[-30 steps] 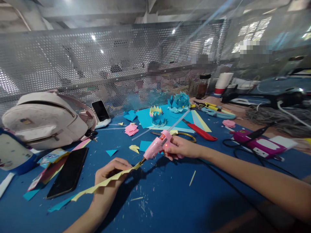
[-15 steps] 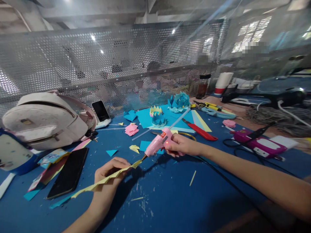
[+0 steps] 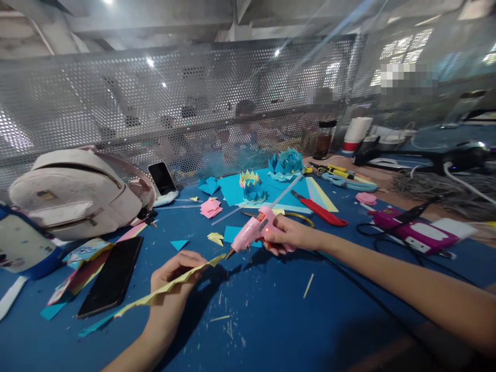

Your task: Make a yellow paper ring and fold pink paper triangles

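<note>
Glue gun and folded paper strip held over a blue table.

Nearest the viewer, the left hand (image 3: 174,281) pinches a yellow zigzag paper strip (image 3: 170,284) between thumb and fingers, its grip closed on the strip's upper part; the strip slants down to the left, its lower end over the table (image 3: 271,320). Just beyond its upper tip, apart from it by a small gap, lies the nozzle of the pink glue gun (image 3: 253,231), which the right hand (image 3: 284,235) clasps in a closed grip around the handle, a red light glowing on the body. To the left lies a black phone (image 3: 112,276) beside a white backpack (image 3: 77,191). Farther back sit red-handled scissors (image 3: 320,209), pink folded paper (image 3: 210,207), blue paper flowers (image 3: 285,163) and a perforated metal screen (image 3: 155,103).
</note>
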`<state>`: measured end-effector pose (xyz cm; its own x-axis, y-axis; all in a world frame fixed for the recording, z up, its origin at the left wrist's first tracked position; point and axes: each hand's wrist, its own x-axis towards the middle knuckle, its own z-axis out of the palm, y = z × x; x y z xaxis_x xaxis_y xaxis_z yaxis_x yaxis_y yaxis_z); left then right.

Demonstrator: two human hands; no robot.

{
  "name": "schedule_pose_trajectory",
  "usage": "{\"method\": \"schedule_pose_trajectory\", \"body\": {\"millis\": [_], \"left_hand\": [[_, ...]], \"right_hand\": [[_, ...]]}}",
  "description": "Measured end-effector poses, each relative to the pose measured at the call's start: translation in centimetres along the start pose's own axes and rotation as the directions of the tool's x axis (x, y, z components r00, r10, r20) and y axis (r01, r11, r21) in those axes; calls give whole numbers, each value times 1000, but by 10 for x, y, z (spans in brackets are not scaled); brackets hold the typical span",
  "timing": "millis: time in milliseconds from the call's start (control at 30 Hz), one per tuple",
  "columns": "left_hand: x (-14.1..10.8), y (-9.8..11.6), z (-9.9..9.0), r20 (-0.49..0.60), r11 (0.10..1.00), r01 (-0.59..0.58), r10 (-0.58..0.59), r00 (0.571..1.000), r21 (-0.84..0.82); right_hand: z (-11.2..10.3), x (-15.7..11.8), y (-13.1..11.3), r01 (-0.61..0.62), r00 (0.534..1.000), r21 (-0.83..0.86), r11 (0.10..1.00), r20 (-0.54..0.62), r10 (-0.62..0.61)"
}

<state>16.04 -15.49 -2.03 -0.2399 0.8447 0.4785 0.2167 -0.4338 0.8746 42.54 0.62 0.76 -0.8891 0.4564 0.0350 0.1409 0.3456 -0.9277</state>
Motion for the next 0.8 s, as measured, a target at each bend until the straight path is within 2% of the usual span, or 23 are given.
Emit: {"method": "schedule_pose_trajectory", "body": {"millis": [167,367,433,500,567,700,800], "left_hand": [[0,-2,-2,28,1000,-1,1,1000,16],[0,-5,-2,20,1000,2,-2,1000,23],[-1,-4,-1,19,1000,2,-2,1000,21],[-1,-3,-1,25,1000,-2,1,1000,21],[-2,-1,0,37,1000,-9,9,999,23],[-3,1,1,71,999,-34,32,997,28],[-3,2,2,93,998,-50,47,995,29]], "right_hand": [[-5,2,-2,28,998,14,1000,-57,-27],[-8,0,-2,0,997,26,1000,71,-2],[-3,0,-3,9,997,34,999,70,-11],[-1,1,-5,26,1000,28,999,1,-26],[-2,3,-5,41,991,0,999,-131,-41],[-15,7,2,9,921,-120,993,-385,-55],[-20,7,9,-81,888,-229,970,-458,-34]]}}
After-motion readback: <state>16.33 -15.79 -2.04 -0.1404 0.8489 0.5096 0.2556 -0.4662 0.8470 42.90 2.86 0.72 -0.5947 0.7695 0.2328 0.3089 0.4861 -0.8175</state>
